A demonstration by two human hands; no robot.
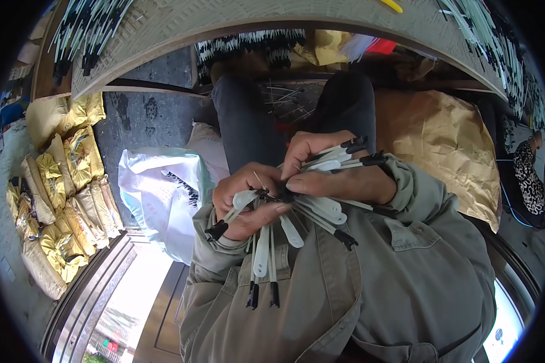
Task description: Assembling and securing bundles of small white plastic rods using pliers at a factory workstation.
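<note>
Textured pale tabletop (242,13) beyond the bundle of rods and strips (323,207); bundle held by both hands in front of the jacket (406,296), well short of the tabletop edge.
Room to move: gap over the knees (242,115) between bundle and tabletop edge; tight on the near side, jacket right behind bundle. Crinkled white plastic bag (157,199) left of bundle, shiny gold packs (69,206) stacked farther left, creased brown paper (445,148) to its right. Bundle = thin pale rods with black notched tips, plus flat round-ended white strips, fanned out from a dark middle. Left hand (242,202): thumb and fingers pinching bundle's middle from its left. Right hand (339,172): thumb and forefinger pinching same spot from its right; exact part in fingertips too small to tell. More black-and-white rods (94,33) heaped beyond bundle, far left and far right.
</note>
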